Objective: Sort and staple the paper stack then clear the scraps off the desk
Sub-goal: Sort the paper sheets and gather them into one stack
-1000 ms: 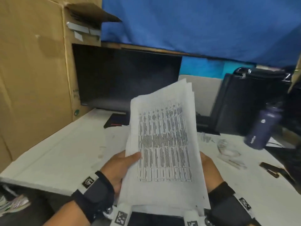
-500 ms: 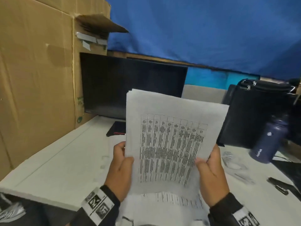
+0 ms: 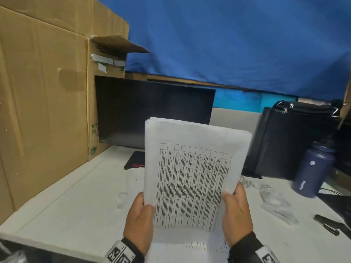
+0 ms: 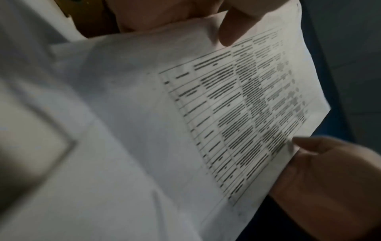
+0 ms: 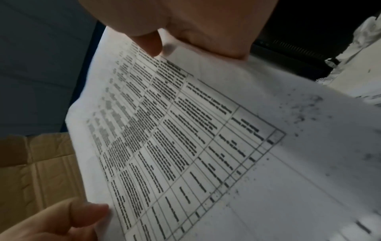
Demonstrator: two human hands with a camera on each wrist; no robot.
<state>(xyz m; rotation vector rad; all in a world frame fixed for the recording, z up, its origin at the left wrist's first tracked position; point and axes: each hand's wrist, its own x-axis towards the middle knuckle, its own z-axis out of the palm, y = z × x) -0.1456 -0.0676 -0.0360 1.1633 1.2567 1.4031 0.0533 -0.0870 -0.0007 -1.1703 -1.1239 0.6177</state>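
A stack of white paper [image 3: 191, 168] printed with a table stands nearly upright above the white desk [image 3: 72, 211]. My left hand [image 3: 140, 221] grips its lower left edge and my right hand [image 3: 235, 211] grips its lower right edge, thumbs on the front sheet. The left wrist view shows the printed sheet [image 4: 237, 106] with my left thumb [image 4: 237, 21] on it; the right wrist view shows the sheet [image 5: 175, 138] under my right thumb [image 5: 148, 40]. More printed paper [image 3: 201, 245] lies flat below the stack. A black stapler [image 3: 330, 224] lies at the desk's right edge. Crumpled scraps [image 3: 273, 202] lie right of my right hand.
A dark monitor [image 3: 152, 112] stands behind the stack, a big cardboard box [image 3: 43, 101] to the left. A black bag [image 3: 290, 141] and a dark blue bottle [image 3: 311, 169] stand at the right. A black pad [image 3: 135, 162] lies under the monitor.
The stack has swung from lying tilted over the desk to standing upright, its sheets squared together. Both hands have shifted to its lower side edges. The view has tipped upward.
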